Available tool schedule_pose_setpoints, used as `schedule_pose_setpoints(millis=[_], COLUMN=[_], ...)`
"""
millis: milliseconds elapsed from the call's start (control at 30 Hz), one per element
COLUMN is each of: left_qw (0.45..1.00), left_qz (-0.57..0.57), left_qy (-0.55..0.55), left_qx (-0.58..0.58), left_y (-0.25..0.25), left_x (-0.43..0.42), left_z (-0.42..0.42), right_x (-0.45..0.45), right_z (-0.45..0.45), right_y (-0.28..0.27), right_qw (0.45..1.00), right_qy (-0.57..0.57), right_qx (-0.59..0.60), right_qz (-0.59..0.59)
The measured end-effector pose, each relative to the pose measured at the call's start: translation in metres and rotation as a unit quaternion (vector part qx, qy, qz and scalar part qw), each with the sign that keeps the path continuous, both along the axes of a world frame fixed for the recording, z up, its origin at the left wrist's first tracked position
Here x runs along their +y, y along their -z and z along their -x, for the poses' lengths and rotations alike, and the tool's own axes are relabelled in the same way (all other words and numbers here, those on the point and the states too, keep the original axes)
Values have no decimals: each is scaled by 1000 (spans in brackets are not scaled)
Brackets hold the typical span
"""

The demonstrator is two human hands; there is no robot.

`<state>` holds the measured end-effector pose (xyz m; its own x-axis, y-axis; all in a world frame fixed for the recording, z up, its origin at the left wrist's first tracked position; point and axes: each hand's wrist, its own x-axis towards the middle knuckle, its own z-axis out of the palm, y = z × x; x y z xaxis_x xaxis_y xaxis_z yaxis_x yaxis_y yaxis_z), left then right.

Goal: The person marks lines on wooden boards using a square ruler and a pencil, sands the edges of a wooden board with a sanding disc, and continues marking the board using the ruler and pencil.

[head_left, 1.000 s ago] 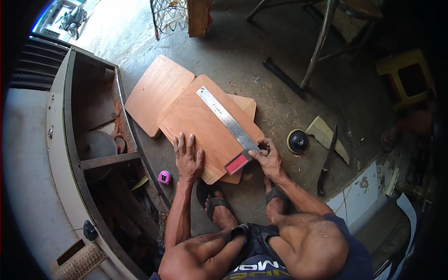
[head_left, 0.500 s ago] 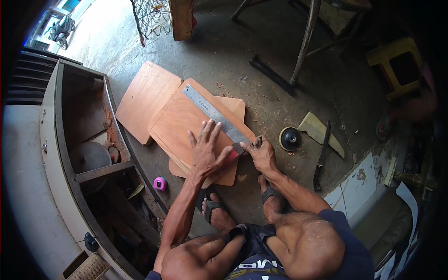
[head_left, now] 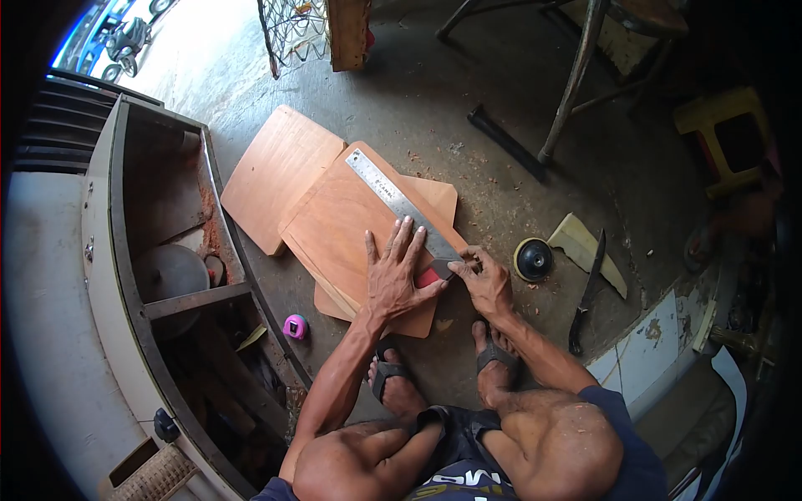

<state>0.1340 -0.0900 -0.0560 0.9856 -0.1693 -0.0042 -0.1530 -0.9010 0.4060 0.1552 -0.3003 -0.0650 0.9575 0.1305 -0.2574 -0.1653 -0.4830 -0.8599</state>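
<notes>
A try square (head_left: 391,194) with a steel ruled blade and a red-and-black handle lies across the top wooden board (head_left: 338,219), near its right edge. My left hand (head_left: 394,275) rests flat with fingers spread, its fingertips on the blade and its thumb by the handle. At the board's near right corner, beside the handle, my right hand (head_left: 486,288) has its thumb and fingers pinched together. Whatever is between them is too small to make out. More boards lie below, and another wooden board (head_left: 280,171) sits at the left.
A pink tape measure (head_left: 295,326) lies left of my feet. To the right are a round black disc (head_left: 533,260), a knife (head_left: 588,288) and a pale offcut (head_left: 576,236). An open cabinet (head_left: 196,302) flanks the left; a dark bar (head_left: 505,142) and a stool (head_left: 576,79) stand beyond.
The view has shifted slightly, moving the scene rightward. My left hand has slid right, further onto the blade and handle. My right hand stays at the board's corner, its fingers drawn closer in.
</notes>
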Motion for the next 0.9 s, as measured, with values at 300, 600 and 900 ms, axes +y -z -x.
schedule_pose_setpoints(millis=[300,600,900], left_qw=[1000,1000,1000], left_qz=[-3,-11,-17], left_qy=[-4,-5,-10], left_qx=[-2,12,5], left_y=[0,-1,-2], left_x=[-1,-1,-4], left_z=[0,-1,-1], right_x=[0,-1,-3], right_z=[-1,3,5], right_y=[-3,1,4], right_qw=[1000,999,999], right_qy=[7,15,17], right_qx=[-12,-30,-17], right_qz=[-17,-31,-45])
